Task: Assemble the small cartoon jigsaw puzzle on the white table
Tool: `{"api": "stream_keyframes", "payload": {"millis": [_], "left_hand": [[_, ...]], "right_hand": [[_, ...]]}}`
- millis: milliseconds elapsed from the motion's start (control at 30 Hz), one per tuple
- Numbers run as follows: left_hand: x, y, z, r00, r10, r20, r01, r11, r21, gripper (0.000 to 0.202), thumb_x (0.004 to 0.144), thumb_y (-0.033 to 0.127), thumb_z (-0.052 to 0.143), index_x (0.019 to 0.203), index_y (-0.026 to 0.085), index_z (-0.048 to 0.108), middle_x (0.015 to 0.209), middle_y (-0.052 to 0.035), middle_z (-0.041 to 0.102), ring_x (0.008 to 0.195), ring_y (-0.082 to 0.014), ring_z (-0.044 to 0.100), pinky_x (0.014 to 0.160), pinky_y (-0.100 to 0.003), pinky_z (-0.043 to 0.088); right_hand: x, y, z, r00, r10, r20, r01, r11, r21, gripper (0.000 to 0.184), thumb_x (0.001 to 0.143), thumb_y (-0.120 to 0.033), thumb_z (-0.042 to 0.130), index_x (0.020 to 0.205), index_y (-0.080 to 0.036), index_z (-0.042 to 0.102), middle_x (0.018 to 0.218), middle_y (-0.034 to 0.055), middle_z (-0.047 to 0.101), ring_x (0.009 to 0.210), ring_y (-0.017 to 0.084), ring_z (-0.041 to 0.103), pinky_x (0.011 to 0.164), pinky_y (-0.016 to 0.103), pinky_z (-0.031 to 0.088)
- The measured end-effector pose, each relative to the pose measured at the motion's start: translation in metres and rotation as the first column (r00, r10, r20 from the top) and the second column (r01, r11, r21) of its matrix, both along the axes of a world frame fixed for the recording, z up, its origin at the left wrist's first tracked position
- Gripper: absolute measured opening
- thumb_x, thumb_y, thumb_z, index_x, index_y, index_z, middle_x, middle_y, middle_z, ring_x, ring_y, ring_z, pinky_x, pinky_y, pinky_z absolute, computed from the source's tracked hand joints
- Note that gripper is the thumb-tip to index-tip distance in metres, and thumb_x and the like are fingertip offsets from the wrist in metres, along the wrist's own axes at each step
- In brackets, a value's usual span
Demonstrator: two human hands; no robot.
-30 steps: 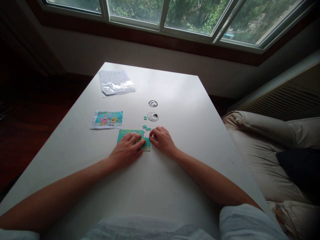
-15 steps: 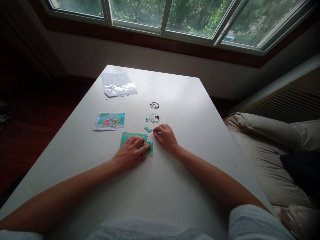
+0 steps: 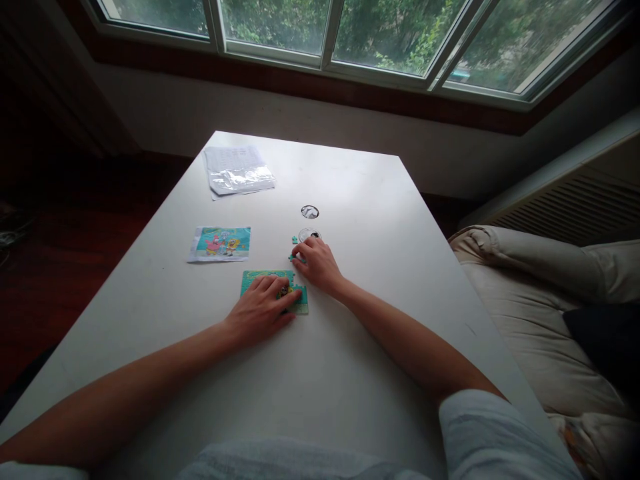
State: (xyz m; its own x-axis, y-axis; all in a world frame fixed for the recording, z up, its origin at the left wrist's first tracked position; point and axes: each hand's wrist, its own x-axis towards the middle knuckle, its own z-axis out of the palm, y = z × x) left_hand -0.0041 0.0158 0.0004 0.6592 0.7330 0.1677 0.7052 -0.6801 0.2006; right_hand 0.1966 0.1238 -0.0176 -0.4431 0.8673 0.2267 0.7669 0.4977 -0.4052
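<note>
Since half a second ago, the right hand (image 3: 317, 265) has moved up and left, from beside the puzzle's open corner to the loose pieces beyond it; the left hand (image 3: 260, 307) stays in place.

Furthest left on the white table (image 3: 375, 220) lies a picture sheet (image 3: 223, 243), pale-edged, with pink, blue-green and yellow cartoon figures on teal. Papers (image 3: 239, 170) in a shiny clear sleeve rest beyond it, near the far left corner.

Next comes the puzzle (image 3: 248, 279), flat on the table nearer the person — mostly teal, yellow-green along its far edge, paler at the lower right, with yellow and dark detail beside the fingers. Its far right corner is missing, leaving a knobbed, stepped edge. The left hand lies palm down across it, fingers extended and slightly apart, hiding the middle.

To the right, teal loose pieces (image 3: 291, 257) sit at the right hand's fingertips, and a single piece (image 3: 295, 240) lies just beyond. That hand is curled, thumb and forefinger narrow — I cannot tell whether it grips a piece. Its knuckles partly cover a round fitting (image 3: 304, 233).
</note>
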Motion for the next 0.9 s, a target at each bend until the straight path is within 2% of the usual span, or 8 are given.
{"api": "stream_keyframes", "payload": {"millis": [167,300,467,567,700,900], "left_hand": [[-0.001,0.002,-0.004,1.000,0.000,0.022,-0.001,1.000,0.020,0.038,0.099,0.038,0.053,0.135,0.027,0.058,0.128,-0.0121,0.055,0.115,-0.0294,0.050,0.102,-0.048,0.041],[-0.001,0.003,-0.006,1.000,-0.003,0.026,0.002,1.000,0.025,0.038,0.099,0.037,0.052,0.135,0.028,0.058,0.128,-0.0120,0.056,0.116,-0.0295,0.050,0.101,-0.048,0.042],[-0.002,0.003,-0.004,1.000,0.000,0.015,0.000,1.000,0.027,0.038,0.099,0.034,0.053,0.135,0.028,0.058,0.128,-0.0120,0.056,0.116,-0.0295,0.050,0.102,-0.049,0.042],[-0.002,0.002,-0.004,1.000,0.018,0.024,-0.018,0.999,0.031,0.037,0.098,0.034,0.053,0.134,0.028,0.058,0.127,-0.0120,0.057,0.115,-0.0296,0.051,0.100,-0.049,0.043],[-0.003,0.002,-0.004,0.999,0.032,0.039,-0.034,0.999,0.040,0.038,0.097,0.032,0.055,0.134,0.027,0.059,0.126,-0.0126,0.057,0.114,-0.0303,0.052,0.100,-0.051,0.044],[-0.005,0.003,-0.004,0.999,0.031,0.027,-0.032,0.999,0.033,0.037,0.097,0.032,0.055,0.133,0.026,0.059,0.127,-0.0124,0.057,0.116,-0.0300,0.051,0.101,-0.051,0.043]], "right_hand": [[-0.001,0.000,0.001,0.997,0.007,-0.078,-0.012,0.998,-0.064,0.009,0.083,-0.023,0.068,0.092,-0.021,0.067,0.092,0.0052,0.063,0.094,0.023,0.053,0.084,0.035,0.037],[0.001,-0.001,0.001,0.967,0.026,-0.253,-0.057,0.992,-0.116,0.008,0.080,-0.016,0.064,0.086,-0.021,0.063,0.080,0.0008,0.063,0.080,0.018,0.054,0.080,0.032,0.040],[0.012,-0.008,0.009,0.876,0.047,-0.480,-0.178,0.956,-0.231,0.025,0.086,-0.022,0.062,0.110,-0.023,0.068,0.085,-0.0004,0.066,0.072,0.013,0.056,0.072,0.027,0.045],[0.016,-0.012,0.013,0.825,0.000,-0.566,-0.234,0.911,-0.340,0.018,0.086,-0.027,0.064,0.101,-0.021,0.072,0.087,0.0015,0.069,0.074,0.014,0.061,0.074,0.028,0.049],[0.013,-0.013,0.011,0.713,-0.129,-0.689,-0.327,0.808,-0.490,0.021,0.081,-0.032,0.073,0.097,-0.019,0.070,0.084,0.0018,0.070,0.074,0.016,0.067,0.070,0.029,0.052],[0.013,-0.009,0.010,0.661,-0.198,-0.724,-0.379,0.745,-0.549,0.035,0.080,-0.040,0.075,0.105,-0.019,0.065,0.078,0.0021,0.072,0.064,0.014,0.066,0.057,0.025,0.049]]}}
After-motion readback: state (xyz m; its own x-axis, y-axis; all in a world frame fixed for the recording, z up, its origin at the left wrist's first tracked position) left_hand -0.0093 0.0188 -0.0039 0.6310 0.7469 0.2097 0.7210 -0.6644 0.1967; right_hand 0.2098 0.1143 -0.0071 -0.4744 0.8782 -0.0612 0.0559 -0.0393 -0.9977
